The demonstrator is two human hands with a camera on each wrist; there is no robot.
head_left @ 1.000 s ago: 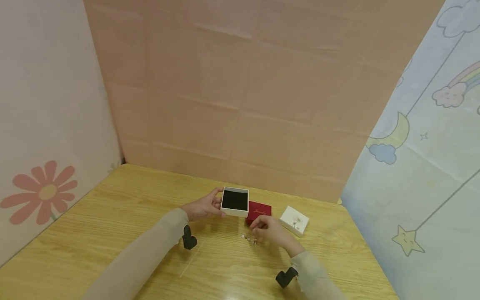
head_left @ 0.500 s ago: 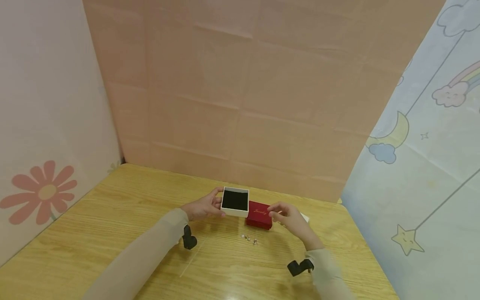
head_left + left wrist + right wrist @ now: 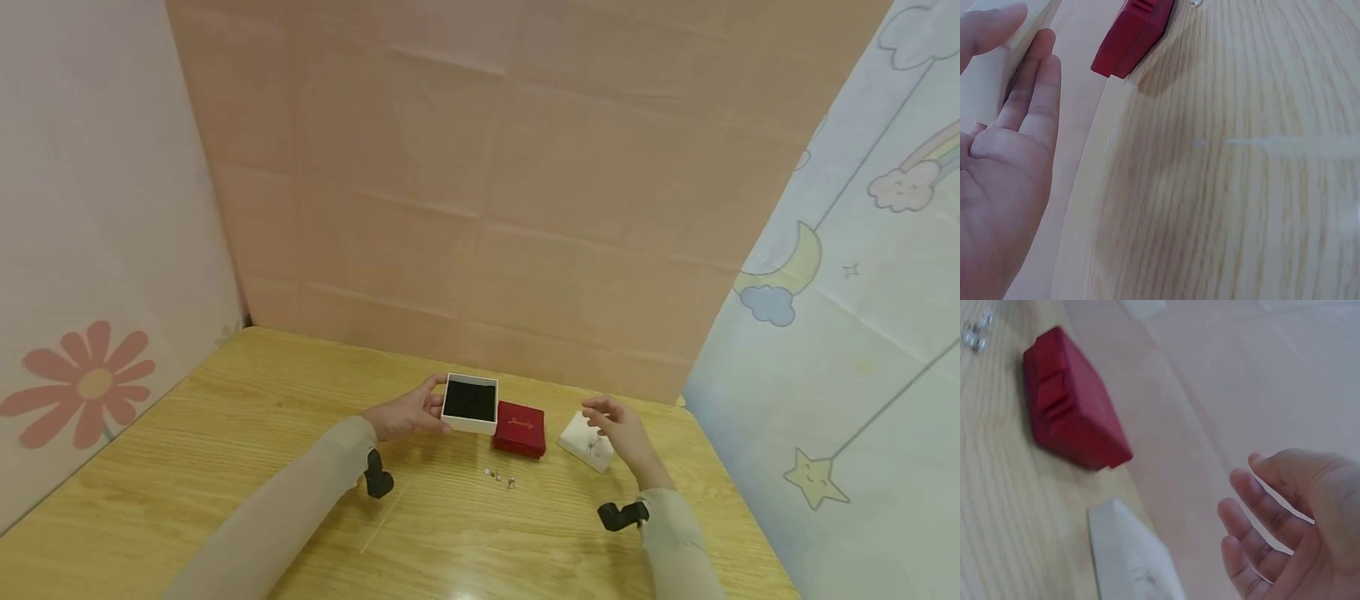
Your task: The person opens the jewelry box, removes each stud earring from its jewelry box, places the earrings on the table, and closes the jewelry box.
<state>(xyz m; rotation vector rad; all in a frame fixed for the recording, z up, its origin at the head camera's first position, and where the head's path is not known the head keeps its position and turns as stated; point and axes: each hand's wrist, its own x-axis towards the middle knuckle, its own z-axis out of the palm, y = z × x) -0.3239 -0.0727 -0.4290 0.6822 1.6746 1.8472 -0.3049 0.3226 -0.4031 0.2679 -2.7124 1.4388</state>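
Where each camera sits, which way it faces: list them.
Head: on the head, facing forward and down at the table; left hand and right hand show.
Left wrist: worn there, facing the open box and table; left hand shows.
Right wrist: worn there, facing the red box and table; right hand shows.
Both wrist views share the red box and table.

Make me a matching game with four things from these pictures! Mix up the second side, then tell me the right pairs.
Things:
1. open box
2. closed box
3. shiny bits
4. white printed piece

Clues:
A. nearest the right hand
B. several tiny pieces on the table
C. held by the left hand
D. red all over its sides

Right pairs: 1-C, 2-D, 3-B, 4-A
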